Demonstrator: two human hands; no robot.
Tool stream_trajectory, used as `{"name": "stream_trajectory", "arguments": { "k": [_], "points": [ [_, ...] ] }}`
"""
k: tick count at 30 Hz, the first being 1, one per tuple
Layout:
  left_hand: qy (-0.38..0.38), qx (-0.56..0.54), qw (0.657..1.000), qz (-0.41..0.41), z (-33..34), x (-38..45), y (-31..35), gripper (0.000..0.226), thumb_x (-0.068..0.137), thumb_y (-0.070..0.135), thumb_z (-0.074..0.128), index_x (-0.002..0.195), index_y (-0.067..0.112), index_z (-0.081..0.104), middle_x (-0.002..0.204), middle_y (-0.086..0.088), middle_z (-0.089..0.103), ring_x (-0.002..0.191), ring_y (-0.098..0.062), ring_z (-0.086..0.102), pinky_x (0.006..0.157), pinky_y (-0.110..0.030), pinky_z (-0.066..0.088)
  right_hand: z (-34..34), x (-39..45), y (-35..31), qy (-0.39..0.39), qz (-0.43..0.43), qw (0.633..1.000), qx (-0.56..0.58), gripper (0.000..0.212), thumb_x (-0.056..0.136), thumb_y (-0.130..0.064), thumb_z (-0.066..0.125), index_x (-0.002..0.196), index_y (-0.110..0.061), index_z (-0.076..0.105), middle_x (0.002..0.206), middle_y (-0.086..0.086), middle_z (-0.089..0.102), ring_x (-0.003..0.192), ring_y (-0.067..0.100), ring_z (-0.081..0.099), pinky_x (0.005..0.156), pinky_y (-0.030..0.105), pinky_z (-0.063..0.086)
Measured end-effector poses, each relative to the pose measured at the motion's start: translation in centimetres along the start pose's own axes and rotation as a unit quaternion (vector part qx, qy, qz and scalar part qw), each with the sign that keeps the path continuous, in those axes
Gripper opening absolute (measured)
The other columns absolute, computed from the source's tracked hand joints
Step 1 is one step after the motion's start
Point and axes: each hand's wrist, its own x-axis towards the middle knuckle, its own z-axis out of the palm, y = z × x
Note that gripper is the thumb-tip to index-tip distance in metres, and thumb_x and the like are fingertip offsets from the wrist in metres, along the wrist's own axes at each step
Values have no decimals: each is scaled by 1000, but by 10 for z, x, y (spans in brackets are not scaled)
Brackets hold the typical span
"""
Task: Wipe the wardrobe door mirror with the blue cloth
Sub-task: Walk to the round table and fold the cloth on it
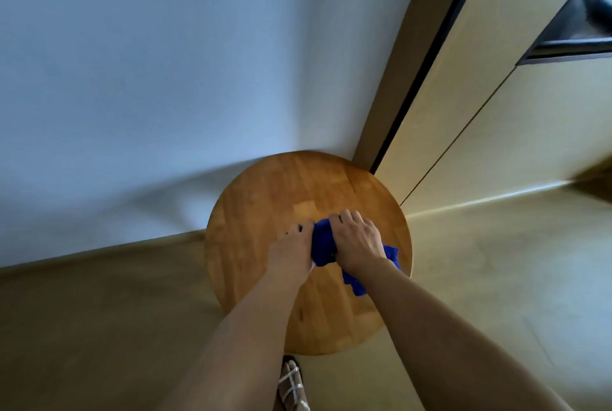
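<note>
Both hands are down on the blue cloth (323, 245), bunched near the middle of the round wooden desk (258, 212): left hand (293, 250) grips its left side with curled fingers, right hand (357, 241) lies over it, fingers bent round the bundle. One tail trails toward the desk's right edge; lifted carelessly, it could drag or slip free. Wardrobe (496, 112) stands to the right, so the mirror is not yet wiped
</note>
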Motion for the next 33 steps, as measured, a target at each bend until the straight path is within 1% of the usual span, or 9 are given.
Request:
{"name": "stream_trajectory", "arguments": {
  "k": [5,8,13,17,22,26,28,30,33],
  "points": [
    [0,-11,999,-44,8,23,-20,51,84,16,60,128,24,35,115,-1,50,94,-20,54,71,-31,50,17,35,-6,-19,-15,1000,2,36,87,-22,59,120,-17,45,116,2,50,104,17,50,91,31,41],
    [-29,-44,997,-55,24,34,-29,58,81,19,64,130,24,33,119,-1,49,97,-20,53,72,-28,47,31,48,-3,-33,-19,999,3,36,87,-20,60,119,-17,44,117,2,50,105,18,49,91,31,40],
    [-143,-207,963,-97,58,58,-31,78,73,24,68,138,24,25,135,-2,35,123,-24,37,99,-36,39,61,65,7,-56,2,998,19,41,84,-17,61,121,-16,43,120,2,48,110,19,47,98,31,39],
    [-104,-263,945,-166,81,74,-30,66,75,23,57,136,25,32,135,-3,35,123,-25,32,101,-39,36,88,77,14,-52,7,998,36,37,87,-18,58,120,-16,43,119,3,49,110,21,48,102,33,37],
    [-41,-192,964,-179,104,91,-27,45,81,9,53,123,18,40,128,-4,43,118,-26,38,87,-33,38,122,91,26,-81,-4,995,52,42,86,-23,62,120,-14,39,122,2,51,117,21,46,103,32,34],
    [-28,-151,971,-184,122,102,-29,45,80,-1,53,120,16,40,127,-6,44,116,-26,40,89,-34,40,146,100,39,-161,-15,984,80,62,82,-33,68,129,-13,34,130,3,50,124,23,42,101,33,35],
    [-48,-116,974,-188,132,103,-33,46,81,1,52,123,14,38,131,-7,41,120,-27,38,96,-32,36,154,101,48,-247,-30,962,109,81,80,-42,67,143,-14,25,141,2,41,131,25,35,104,37,33],
    [-90,-106,967,-214,139,103,-34,50,82,6,52,128,14,35,137,-7,37,125,-27,34,101,-33,34,160,101,55,-300,-29,944,137,83,83,-40,60,150,-18,16,148,0,34,136,25,28,108,38,28],
    [-141,-136,950,-245,142,102,-34,57,81,9,53,133,16,33,142,-3,32,130,-26,29,102,-39,37,166,101,60,-260,-10,956,133,73,83,-21,52,149,-18,21,143,1,40,130,24,34,106,36,31]
  ]
}}
